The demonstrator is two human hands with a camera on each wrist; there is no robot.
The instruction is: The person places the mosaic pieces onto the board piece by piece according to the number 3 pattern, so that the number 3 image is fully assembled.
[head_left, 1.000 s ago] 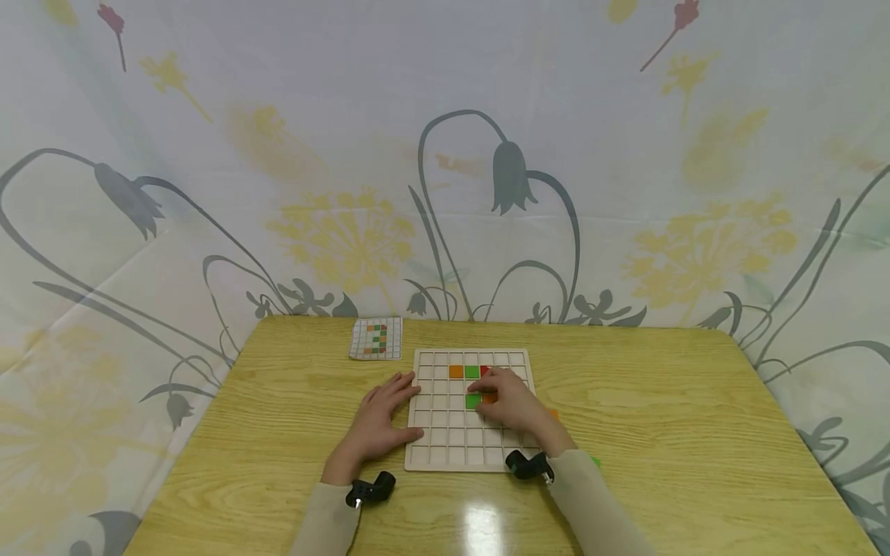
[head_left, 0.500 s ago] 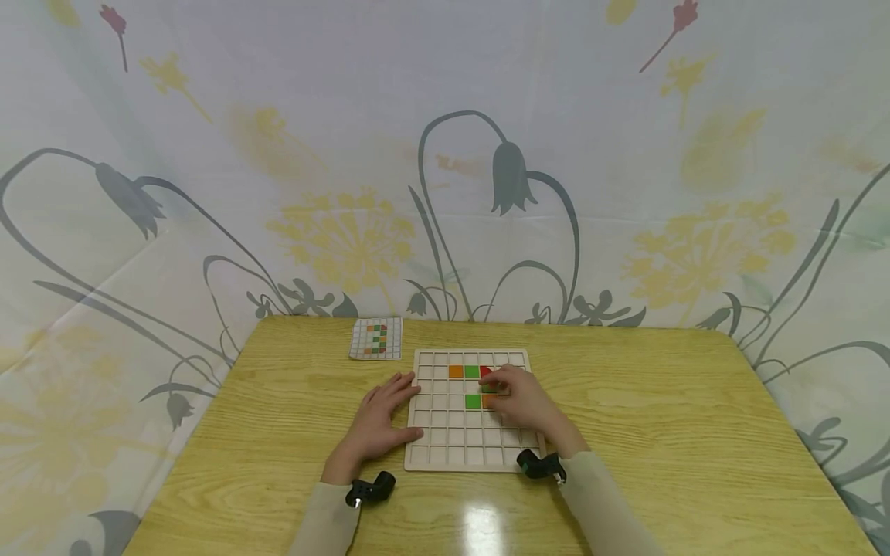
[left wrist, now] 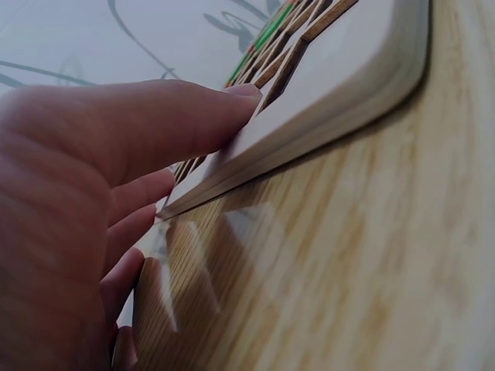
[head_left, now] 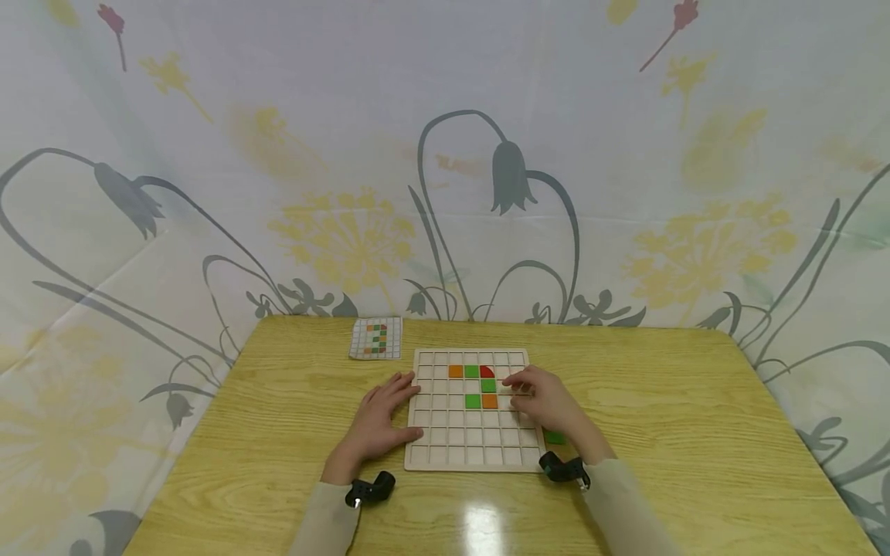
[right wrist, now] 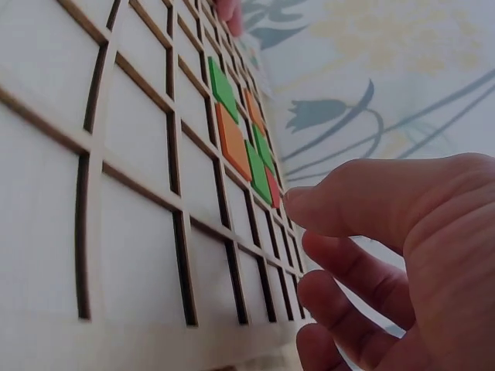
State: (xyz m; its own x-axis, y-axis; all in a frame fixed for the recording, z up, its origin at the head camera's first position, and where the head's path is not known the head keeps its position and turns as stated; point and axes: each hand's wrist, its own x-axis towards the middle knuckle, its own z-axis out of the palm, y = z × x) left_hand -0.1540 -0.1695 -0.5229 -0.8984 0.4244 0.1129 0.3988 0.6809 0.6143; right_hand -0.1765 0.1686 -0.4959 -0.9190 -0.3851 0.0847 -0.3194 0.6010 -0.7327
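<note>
1. Against half a second ago, the right hand (head_left: 549, 401) has drawn rightward off the tiles, uncovering the green tile (head_left: 489, 385) left of its fingertips, under the red tile (head_left: 486, 372).
2. Left of that hand, the grid board (head_left: 455, 436) also bears two orange tiles (head_left: 490, 401) and two more green tiles (head_left: 473, 401).
3. Beneath the right wrist, partly hidden, a loose green tile (head_left: 554, 437) lies beside the board; beyond the left hand (head_left: 378, 421) lies a pattern card (head_left: 376, 338).
4. The right hand's fingers are loosely bent, thumb apart, gripping nothing visible.
5. The left hand is spread, thumb resting on the board's edge.
</note>
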